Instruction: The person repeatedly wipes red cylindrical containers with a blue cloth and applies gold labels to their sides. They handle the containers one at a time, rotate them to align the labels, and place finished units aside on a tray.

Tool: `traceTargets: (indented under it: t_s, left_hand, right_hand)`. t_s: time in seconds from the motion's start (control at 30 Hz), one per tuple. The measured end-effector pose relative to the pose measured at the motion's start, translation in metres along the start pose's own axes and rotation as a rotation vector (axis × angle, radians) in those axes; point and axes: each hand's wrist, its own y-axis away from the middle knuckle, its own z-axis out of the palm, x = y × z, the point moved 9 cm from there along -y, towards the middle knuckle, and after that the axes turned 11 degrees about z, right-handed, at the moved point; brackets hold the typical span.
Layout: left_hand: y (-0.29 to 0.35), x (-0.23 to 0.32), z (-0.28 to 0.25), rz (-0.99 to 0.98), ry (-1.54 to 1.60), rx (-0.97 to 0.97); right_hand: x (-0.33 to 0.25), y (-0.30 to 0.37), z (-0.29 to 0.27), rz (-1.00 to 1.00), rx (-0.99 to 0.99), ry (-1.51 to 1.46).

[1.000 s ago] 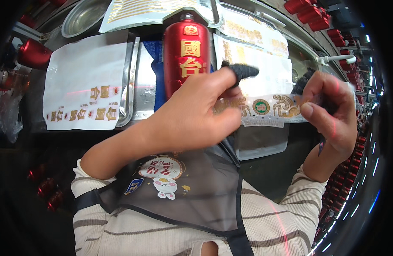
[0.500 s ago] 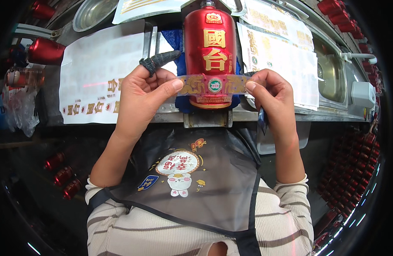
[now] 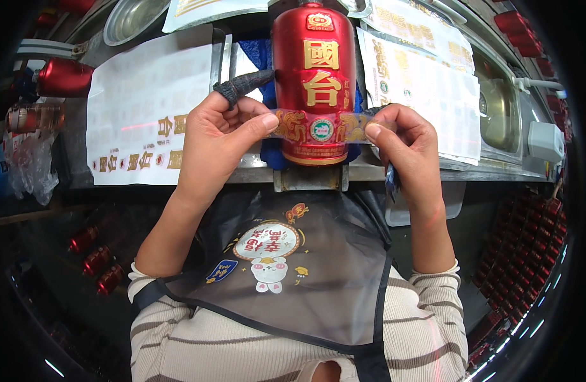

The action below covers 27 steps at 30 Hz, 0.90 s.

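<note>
A glossy red bottle with raised gold characters lies in front of me on blue cloth, its neck pointing away. Across its lower part stretches a clear transfer strip with gold ornaments and a round green-and-white emblem. My left hand pinches the strip's left end between thumb and fingers. A dark knitted finger cover sheathes its index finger, which points toward the bottle. At the other end, my right hand pinches the strip the same way. Below that palm hangs a dark blue piece, its kind unclear.
White sheets with gold transfers lie left and right of the bottle. A metal bowl stands at the far left, a metal basin at the right. More red bottles surround the bench, with many stacked below right.
The strip, nearly straight before, now bends along the bottle's curved front. My left hand has shifted slightly to the right. Both hands keep their pinch on the strip.
</note>
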Motion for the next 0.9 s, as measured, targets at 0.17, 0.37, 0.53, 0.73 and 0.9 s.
traceTargets:
  t_s: [0.17, 0.37, 0.53, 0.73, 0.9]
  left_hand:
    - [0.0, 0.001, 0.002, 0.003, 0.001, 0.013]
    - [0.0, 0.0, 0.003, -0.009, -0.034, 0.01]
    - [0.0, 0.0, 0.003, -0.005, -0.046, 0.015]
    - [0.0, 0.003, 0.003, 0.035, -0.117, 0.0]
    - [-0.004, 0.013, 0.001, 0.167, -0.37, -0.044]
  right_hand:
    - [0.002, -0.001, 0.0, 0.01, -0.01, -0.01]
    - [0.005, -0.003, -0.001, 0.059, -0.025, -0.019]
    - [0.007, -0.003, 0.0, 0.049, -0.027, -0.027]
    - [0.01, -0.007, 0.002, 0.028, -0.041, -0.048]
    - [0.012, -0.009, -0.007, -0.088, 0.147, 0.011]
